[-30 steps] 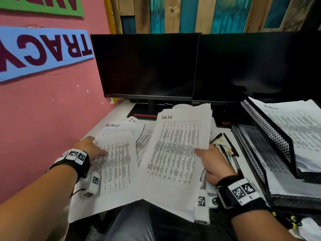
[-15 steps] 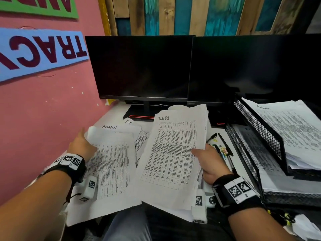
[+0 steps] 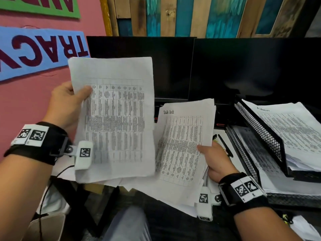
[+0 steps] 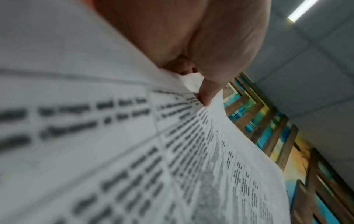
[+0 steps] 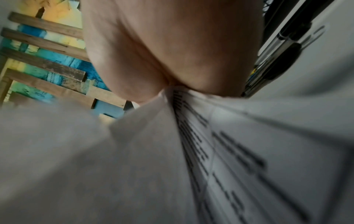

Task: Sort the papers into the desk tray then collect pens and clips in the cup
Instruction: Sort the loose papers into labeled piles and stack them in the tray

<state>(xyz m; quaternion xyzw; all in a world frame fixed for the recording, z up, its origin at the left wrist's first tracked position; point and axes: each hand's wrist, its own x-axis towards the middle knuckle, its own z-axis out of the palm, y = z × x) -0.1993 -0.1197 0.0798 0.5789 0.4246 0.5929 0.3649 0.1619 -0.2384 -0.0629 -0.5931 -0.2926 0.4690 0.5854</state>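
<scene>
- The pink wall (image 3: 31, 101) on the far left carries a blue paper banner with dark red letters (image 3: 40, 51), and above it sits a green banner (image 3: 52, 6).
- The left hand (image 3: 67, 105) holds a white printed sheet with a table of small text (image 3: 118, 119) upright in the air, thumb on the front of its left edge and the other fingers behind it. The left wrist view shows the thumb (image 4: 208, 94) pressed onto that sheet (image 4: 134, 151).
- Two black monitors (image 3: 173, 66) stand side by side behind, in front of painted wooden slats (image 3: 191, 14).
- The right hand (image 3: 217, 162) pinches a fanned stack of white sheets headed "Task list" (image 3: 184, 146) at its right edge, thumb on top; the stack tilts over the desk's near edge. In the right wrist view the palm (image 5: 172, 53) closes on those papers (image 5: 210, 151).
- Black pens (image 3: 225, 145) lie on the white desk just beyond the right hand, beside coloured clips that are too small to make out.
- A black wire-mesh desk tray with two tiers (image 3: 257, 129) stands on the right, with printed papers (image 3: 291, 129) in both.
</scene>
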